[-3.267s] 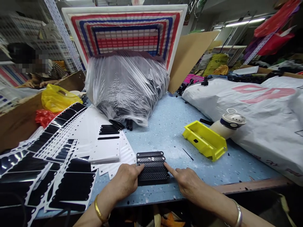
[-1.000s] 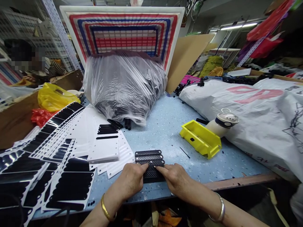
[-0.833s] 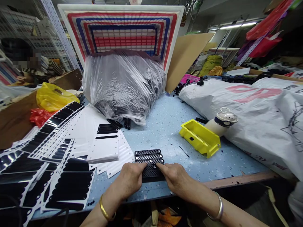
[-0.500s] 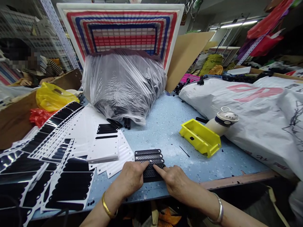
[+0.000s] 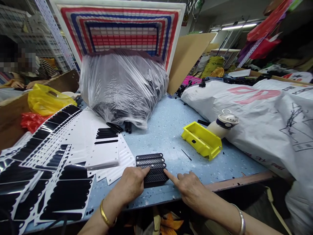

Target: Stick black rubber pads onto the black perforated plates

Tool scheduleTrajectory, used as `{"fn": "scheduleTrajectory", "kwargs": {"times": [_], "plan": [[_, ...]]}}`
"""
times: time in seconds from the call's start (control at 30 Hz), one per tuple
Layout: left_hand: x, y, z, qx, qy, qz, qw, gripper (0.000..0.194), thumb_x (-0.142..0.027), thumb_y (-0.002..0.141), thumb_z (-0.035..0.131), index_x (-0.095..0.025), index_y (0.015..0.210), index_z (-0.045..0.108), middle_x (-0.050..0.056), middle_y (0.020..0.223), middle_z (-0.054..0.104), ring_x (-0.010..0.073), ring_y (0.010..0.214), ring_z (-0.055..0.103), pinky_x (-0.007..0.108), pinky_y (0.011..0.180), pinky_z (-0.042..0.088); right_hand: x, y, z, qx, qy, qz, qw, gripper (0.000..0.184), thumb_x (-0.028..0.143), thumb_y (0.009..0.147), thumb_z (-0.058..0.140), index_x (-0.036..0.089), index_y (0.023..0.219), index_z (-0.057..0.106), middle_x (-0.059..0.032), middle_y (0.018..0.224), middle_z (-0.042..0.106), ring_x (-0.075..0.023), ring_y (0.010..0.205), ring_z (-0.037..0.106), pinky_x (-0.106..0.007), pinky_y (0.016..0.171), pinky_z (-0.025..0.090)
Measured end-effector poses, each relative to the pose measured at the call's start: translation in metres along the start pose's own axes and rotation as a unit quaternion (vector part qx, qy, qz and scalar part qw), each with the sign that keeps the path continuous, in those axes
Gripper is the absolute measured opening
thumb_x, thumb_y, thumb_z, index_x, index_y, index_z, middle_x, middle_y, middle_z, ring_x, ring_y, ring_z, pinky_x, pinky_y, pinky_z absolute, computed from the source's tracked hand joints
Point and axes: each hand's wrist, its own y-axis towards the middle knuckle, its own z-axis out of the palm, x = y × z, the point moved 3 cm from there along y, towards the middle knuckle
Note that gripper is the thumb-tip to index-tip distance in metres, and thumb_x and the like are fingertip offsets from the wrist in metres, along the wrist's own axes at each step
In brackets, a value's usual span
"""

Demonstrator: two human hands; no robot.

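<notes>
Strip lights burning far off to the right, and the room sits in even, fairly soft light — glare streaking across the plastic bag, shine on the black sheets, deep shadow below the table edge. The mesh strips look crisp — the shelf upright bows at the edge!

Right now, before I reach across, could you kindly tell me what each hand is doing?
Left hand: open, fingertips resting on the black perforated strips.
Right hand: open, index finger at the strips, holding nothing.

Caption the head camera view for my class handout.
Left hand and right hand at black perforated plastic strips on a speckled blue workbench.
</notes>
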Motion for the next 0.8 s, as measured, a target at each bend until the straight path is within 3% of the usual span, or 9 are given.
{"fn": "scheduleTrajectory", "kwargs": {"times": [0.37,0.6,0.8], "plan": [[0.004,0.002,0.000,-0.043,-0.066,0.001,0.997,0.048,-0.006,0.083,0.046,-0.022,0.125,0.064,0.008,0.095,0.078,0.0228,0.081,0.073,0.033,0.073,0.057,0.002,0.003,0.006,-0.021,0.064,0.010,0.998,0.079,-0.003,0.066,0.038,0.007,0.145,0.035,-0.0050,0.075,0.065,-0.0184,0.060,0.056,-0.031,0.059,0.036],[0.008,0.003,-0.003,-0.065,-0.129,-0.014,0.989,0.041,-0.009,0.087,0.047,-0.023,0.121,0.066,0.007,0.093,0.077,0.0214,0.080,0.073,0.030,0.073,0.056,0.005,0.001,0.018,-0.036,0.040,0.002,0.999,0.083,-0.004,0.065,0.037,0.004,0.147,0.031,-0.0045,0.071,0.063,-0.0198,0.057,0.054,-0.032,0.059,0.038],[0.009,0.004,-0.002,-0.055,-0.099,-0.026,0.993,0.040,-0.009,0.086,0.048,-0.022,0.119,0.066,0.007,0.089,0.077,0.0220,0.077,0.073,0.031,0.071,0.056,0.005,0.000,0.020,-0.058,0.039,0.010,0.998,0.080,-0.001,0.067,0.040,0.008,0.147,0.033,-0.0049,0.075,0.063,-0.0192,0.060,0.054,-0.032,0.060,0.040]]}}
